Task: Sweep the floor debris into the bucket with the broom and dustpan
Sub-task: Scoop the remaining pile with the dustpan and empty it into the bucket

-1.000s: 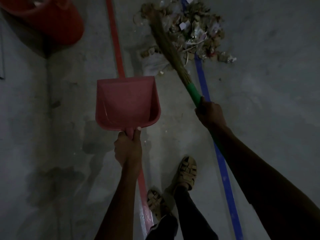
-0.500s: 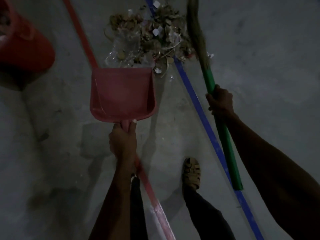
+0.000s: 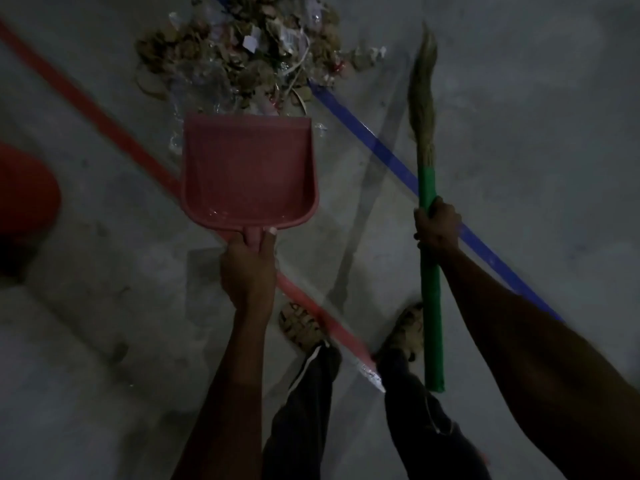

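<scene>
The debris (image 3: 242,53) lies heaped on the floor, just beyond the lip of the empty dustpan (image 3: 247,171), whose handle the left hand (image 3: 247,268) grips. The right hand (image 3: 437,225) grips the broom (image 3: 427,209), beside the pile. The bucket (image 3: 24,206) waits left; sweeping seems unstarted.

A: What is the dustpan (image 3: 247,173) above the left hand's (image 3: 247,271) grip made of?

B: Red plastic, smooth, with a faint sheen near its handle.

A: And the broom (image 3: 425,140)?

B: Above the right hand's (image 3: 437,226) grip, dry, rough straw bristles; the handle has a smooth green plastic cover.

A: And the floor (image 3: 519,133)?

B: Matt grey concrete, blotchy.
</scene>
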### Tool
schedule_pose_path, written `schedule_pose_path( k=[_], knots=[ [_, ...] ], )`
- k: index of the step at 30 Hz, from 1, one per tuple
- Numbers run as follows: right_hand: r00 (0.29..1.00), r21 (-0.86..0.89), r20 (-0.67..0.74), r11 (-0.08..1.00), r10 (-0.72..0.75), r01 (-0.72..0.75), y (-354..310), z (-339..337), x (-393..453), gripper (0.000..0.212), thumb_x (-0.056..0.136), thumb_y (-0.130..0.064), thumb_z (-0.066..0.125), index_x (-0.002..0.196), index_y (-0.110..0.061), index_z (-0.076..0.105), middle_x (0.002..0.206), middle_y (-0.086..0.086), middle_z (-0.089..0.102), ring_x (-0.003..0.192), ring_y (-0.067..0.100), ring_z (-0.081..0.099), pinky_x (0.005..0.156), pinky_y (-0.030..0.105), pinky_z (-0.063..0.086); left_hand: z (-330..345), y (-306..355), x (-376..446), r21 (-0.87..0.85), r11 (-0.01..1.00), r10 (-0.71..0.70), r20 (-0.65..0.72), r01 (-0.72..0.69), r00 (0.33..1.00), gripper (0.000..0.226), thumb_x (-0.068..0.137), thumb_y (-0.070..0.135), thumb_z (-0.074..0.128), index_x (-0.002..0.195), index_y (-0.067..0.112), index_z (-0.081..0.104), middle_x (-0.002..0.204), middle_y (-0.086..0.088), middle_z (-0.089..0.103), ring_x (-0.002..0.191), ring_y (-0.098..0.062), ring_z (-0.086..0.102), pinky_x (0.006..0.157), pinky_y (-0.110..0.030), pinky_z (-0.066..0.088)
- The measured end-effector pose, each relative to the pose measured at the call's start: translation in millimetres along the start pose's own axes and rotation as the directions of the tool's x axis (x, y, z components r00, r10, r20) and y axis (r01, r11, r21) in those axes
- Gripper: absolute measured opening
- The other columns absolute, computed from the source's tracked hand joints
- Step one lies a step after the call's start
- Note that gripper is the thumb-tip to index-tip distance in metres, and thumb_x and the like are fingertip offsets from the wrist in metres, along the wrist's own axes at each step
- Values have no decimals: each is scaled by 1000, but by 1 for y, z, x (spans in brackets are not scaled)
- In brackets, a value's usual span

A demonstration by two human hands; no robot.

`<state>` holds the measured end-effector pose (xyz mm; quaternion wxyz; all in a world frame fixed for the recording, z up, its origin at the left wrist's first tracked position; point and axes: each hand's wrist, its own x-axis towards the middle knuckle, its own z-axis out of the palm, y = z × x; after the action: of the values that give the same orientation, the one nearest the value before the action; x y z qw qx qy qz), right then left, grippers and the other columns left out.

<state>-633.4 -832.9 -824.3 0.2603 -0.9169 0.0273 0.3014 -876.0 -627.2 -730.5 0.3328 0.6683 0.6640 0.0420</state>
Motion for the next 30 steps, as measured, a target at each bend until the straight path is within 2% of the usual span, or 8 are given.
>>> schedule_pose_path(
  k=[3, 7, 12, 17, 20, 22, 26, 30],
  knots=[
    [993, 39, -38, 993, 113, -112, 23, 24, -36, 27, 100, -23, 58, 119, -4, 55, 91, 12, 66, 66, 21, 70, 39, 24, 50, -13, -14, 10, 39, 997, 69, 33, -70, 997, 56, 80, 67, 60, 89, 11, 62, 89, -12, 71, 82, -32, 66, 71, -45, 55],
    [978, 89, -64, 978, 196, -190, 46, 58, -93, 17, 100, -21, 58, 106, -7, 53, 90, 13, 64, 62, 22, 68, 37, 23, 48, -34, -39, 6, 48, 994, 92, 65, -95, 994, 53, 81, 64, 62, 92, 12, 62, 91, -14, 71, 83, -35, 67, 71, -40, 55],
    [961, 109, -45, 958, 272, -266, 67, 92, -153, 16, 98, -20, 58, 101, -4, 53, 91, 17, 65, 64, 27, 69, 44, 33, 55, -64, -74, -5, 64, 990, 123, 60, -126, 991, 53, 83, 59, 65, 89, 6, 61, 93, -20, 69, 87, -40, 65, 71, -42, 52],
    [949, 85, 40, 946, 312, -314, 66, 129, -192, 20, 96, -15, 58, 106, 2, 56, 88, 18, 65, 52, 23, 65, 32, 27, 49, -94, -99, 2, 70, 982, 169, 60, -173, 984, 53, 84, 59, 64, 92, 7, 62, 97, -20, 68, 89, -40, 64, 69, -37, 43],
    [951, 44, 135, 957, 278, -286, 56, 164, -199, 22, 94, -14, 59, 105, 5, 59, 82, 17, 66, 51, 26, 68, 40, 33, 56, -102, -110, 17, 84, 980, 180, 41, -182, 983, 54, 85, 59, 64, 94, 5, 61, 99, -22, 67, 90, -40, 63, 69, -39, 43],
    [966, 34, 167, 978, 197, -206, 45, 185, -203, 21, 95, -14, 59, 106, 3, 60, 83, 17, 67, 50, 24, 68, 40, 30, 55, -103, -115, 30, 85, 981, 172, 46, -176, 984, 54, 85, 57, 64, 94, 5, 61, 99, -22, 67, 91, -40, 63, 69, -37, 40],
    [995, 30, 97, 1000, 4, -7, 19, 210, -206, 33, 99, -24, 57, 120, 1, 58, 82, 17, 69, 62, 29, 70, 55, 44, 61, -104, -118, 54, 68, 981, 178, 72, -182, 981, 53, 86, 56, 65, 93, 4, 61, 98, -20, 67, 89, -38, 63, 67, -34, 38],
    [995, 24, -28, 995, -91, 92, -2, 215, -198, 58, 98, -33, 54, 146, -2, 44, 83, 18, 67, 67, 33, 68, 57, 48, 60, -109, -117, 69, 77, 975, 203, 74, -208, 976, 50, 87, 54, 65, 94, 5, 61, 98, -19, 67, 88, -36, 62, 67, -33, 36]
  ],
)
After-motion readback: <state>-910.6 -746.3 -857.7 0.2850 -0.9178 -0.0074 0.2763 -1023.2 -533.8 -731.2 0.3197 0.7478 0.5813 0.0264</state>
